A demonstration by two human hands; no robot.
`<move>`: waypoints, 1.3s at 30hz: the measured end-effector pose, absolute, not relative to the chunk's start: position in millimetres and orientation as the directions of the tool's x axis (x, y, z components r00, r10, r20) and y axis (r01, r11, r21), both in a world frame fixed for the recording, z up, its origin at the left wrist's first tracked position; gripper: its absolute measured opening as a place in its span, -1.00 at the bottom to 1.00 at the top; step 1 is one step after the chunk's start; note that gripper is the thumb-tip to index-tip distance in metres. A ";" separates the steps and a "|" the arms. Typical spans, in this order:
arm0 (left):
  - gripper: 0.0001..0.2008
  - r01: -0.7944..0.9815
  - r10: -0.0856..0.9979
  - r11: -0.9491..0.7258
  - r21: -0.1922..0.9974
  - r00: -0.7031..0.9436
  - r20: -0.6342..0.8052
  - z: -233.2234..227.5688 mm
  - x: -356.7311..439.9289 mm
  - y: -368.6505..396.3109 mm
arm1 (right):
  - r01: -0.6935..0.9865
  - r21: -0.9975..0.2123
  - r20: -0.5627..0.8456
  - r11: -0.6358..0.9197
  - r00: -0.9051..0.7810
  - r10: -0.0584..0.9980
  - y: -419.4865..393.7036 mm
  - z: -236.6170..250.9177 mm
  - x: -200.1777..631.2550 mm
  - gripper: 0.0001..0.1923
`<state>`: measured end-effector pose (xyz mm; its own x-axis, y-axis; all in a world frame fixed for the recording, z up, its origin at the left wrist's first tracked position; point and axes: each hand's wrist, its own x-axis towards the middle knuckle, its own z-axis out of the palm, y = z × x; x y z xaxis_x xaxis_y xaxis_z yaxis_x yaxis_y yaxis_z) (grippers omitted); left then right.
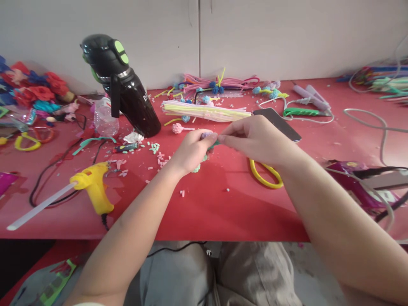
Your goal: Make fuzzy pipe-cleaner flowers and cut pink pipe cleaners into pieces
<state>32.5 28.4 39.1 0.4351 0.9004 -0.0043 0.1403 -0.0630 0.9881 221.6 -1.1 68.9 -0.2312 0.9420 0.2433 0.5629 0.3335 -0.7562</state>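
Observation:
My left hand [193,148] is closed around a small fuzzy pipe-cleaner piece [208,135], of which a purple end and a green part show between the fingers. Close against it, my right hand [247,136] pinches at the green part with thumb and forefinger. Its fingertips nearly meet my left thumb, and the exact grip is partly hidden. Pale green fluffy bits [196,168] show just under my left hand. A yellow scissors-like handle loop [266,176] lies below my right wrist. Behind my hands rests a bundle of pale pipe cleaners [205,111].
A black bottle [135,100] leans in view at the back left. Nearer stands a yellow glue gun [94,182] with its stick. Pink clippings [162,160] litter the red table [204,212]. A dark phone-like slab [279,123], a green cutter [301,111] and cables lie right.

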 end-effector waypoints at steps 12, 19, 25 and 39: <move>-0.75 -0.225 0.944 0.037 0.974 0.327 0.040 47.6 23.8 31.2 | 0.456 -0.818 0.328 0.350 -0.130 0.936 -14.2 47.3 211.0 -0.81; -0.71 0.064 0.808 0.034 0.997 0.585 -0.065 49.5 10.0 31.8 | 0.567 -0.692 0.341 0.447 -0.289 0.894 2.9 49.1 235.9 -0.84; -0.78 0.338 0.778 -0.134 0.932 0.618 -0.113 50.8 13.7 27.0 | 0.649 -0.529 0.369 0.547 -0.404 0.837 6.6 54.0 236.5 -0.88; -0.78 0.118 0.951 -0.063 0.991 0.309 0.024 41.1 18.3 34.9 | 0.652 -0.639 0.337 0.408 -0.239 0.911 -19.2 54.0 214.6 -0.76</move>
